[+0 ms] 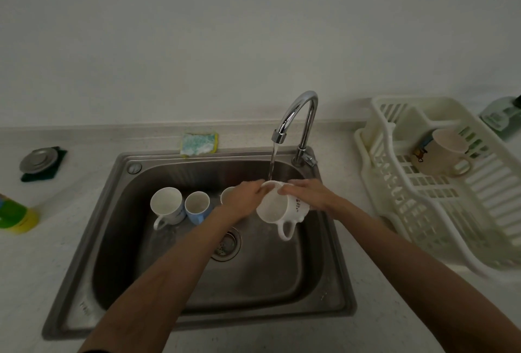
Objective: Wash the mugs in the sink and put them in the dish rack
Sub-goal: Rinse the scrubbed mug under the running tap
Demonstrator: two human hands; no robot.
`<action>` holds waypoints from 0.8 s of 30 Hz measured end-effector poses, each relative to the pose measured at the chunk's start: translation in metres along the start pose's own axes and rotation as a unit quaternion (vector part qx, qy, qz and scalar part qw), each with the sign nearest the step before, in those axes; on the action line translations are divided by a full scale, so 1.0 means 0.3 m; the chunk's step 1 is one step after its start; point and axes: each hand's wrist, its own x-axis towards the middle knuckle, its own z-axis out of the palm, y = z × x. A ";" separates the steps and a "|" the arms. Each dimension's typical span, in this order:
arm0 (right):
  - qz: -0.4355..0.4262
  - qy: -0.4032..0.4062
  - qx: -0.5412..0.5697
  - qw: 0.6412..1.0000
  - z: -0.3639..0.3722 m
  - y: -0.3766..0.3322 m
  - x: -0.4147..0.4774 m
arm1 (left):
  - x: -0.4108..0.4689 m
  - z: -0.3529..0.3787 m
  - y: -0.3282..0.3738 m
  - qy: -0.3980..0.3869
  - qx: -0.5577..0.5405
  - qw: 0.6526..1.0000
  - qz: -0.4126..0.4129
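A white mug (277,209) lies tipped on its side over the steel sink (158,290), mouth toward me and handle hanging down. My left hand (244,197) grips its left side and my right hand (308,194) holds its right side. Water streams from the tap (298,118) onto the mug's upper side. Three more mugs stand at the back of the basin: a white one (166,206), a blue one (197,207) and a third (227,194) half hidden behind my left hand. A cream mug (445,152) lies in the white dish rack (423,206) on the right.
A yellow-green sponge (199,144) leans on the sink's back rim. On the left counter sit a metal drain plug (38,159) on a dark pad and a green and yellow bottle (15,214). The drain strainer (227,245) is in the basin's middle.
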 end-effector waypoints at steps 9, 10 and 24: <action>-0.002 0.113 0.222 0.969 0.143 -0.007 0.051 | -0.117 0.055 0.000 -0.097 -0.491 0.823 -0.268; -0.003 0.106 0.234 0.966 0.156 -0.003 0.056 | -0.119 0.034 0.012 -0.106 -0.490 0.822 -0.271; -0.076 0.086 -0.089 0.989 0.269 -0.076 0.108 | -0.169 -0.032 -0.026 0.025 -0.102 0.962 -0.252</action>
